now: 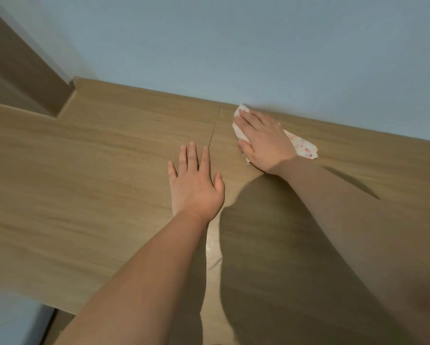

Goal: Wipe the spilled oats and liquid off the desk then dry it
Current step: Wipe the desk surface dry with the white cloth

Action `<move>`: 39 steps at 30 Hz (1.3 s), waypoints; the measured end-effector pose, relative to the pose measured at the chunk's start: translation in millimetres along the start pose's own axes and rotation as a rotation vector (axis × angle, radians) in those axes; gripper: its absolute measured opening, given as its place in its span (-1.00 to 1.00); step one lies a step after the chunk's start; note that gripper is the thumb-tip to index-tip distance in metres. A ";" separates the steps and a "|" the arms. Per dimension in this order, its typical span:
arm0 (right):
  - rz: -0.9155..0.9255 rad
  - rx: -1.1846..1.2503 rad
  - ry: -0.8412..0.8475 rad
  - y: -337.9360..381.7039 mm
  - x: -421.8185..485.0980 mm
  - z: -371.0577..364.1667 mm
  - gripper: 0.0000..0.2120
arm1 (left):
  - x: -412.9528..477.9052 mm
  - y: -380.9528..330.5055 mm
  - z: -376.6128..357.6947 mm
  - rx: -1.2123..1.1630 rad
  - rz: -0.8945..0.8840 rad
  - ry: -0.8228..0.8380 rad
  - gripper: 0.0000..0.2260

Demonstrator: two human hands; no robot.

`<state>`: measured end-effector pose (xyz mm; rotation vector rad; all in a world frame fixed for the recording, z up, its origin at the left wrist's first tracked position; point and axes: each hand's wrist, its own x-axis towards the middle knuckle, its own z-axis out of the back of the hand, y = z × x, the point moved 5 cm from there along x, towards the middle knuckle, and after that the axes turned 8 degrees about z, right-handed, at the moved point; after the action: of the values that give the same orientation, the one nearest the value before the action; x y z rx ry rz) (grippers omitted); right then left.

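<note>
Left hand [195,181] nearest me: flat on the worktop [84,170], fingers straight and spread, holding nothing. Right hand [263,143] farther back, fingers straight, pressing a patterned cloth [305,146] onto the worktop just beside the wall [234,46].

Bare left hand [196,188], bare right hand [263,143], bare forearms [144,270].
</note>
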<state>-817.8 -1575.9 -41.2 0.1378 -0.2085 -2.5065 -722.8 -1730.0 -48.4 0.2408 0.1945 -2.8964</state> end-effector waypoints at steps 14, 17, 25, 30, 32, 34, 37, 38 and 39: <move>-0.082 -0.016 0.077 60.9 -106.0 -19.7 -0.44 | -0.6 0.1 0.9 -0.001 0.005 -0.014 -0.43; 0.188 -0.024 0.153 78.3 -156.7 -23.3 -0.46 | -0.6 0.4 1.3 -0.003 0.004 -0.016 -0.43; -0.515 0.004 0.031 -17.7 -80.6 0.9 -0.44 | -0.6 0.3 1.6 -0.009 0.008 -0.025 -0.43; 0.061 -0.034 0.103 78.3 -137.0 -23.7 -0.44 | 0.0 0.3 2.1 -0.013 0.003 -0.031 -0.44; 0.236 0.002 0.159 71.5 -165.0 -18.7 -0.46 | 0.5 0.3 2.2 -0.003 0.000 -0.030 -0.43; 0.097 -0.023 0.166 27.5 -167.2 -10.1 -0.46 | 0.2 0.5 2.2 -0.007 0.002 -0.031 -0.43; -0.392 -0.006 0.053 -45.0 -147.8 6.0 -0.46 | -0.1 0.1 1.8 -0.012 0.003 -0.029 -0.43; -0.521 -0.001 0.012 -52.4 -141.5 8.1 -0.46 | -0.1 0.0 1.8 -0.011 0.003 -0.030 -0.43; -0.614 0.003 -0.014 -48.1 -135.9 6.7 -0.46 | 0.1 0.0 1.8 -0.007 0.002 -0.029 -0.43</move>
<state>-736.6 -1456.6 -36.5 0.2108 -0.1974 -3.1182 -723.2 -1730.3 -46.7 0.1976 0.1998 -2.8948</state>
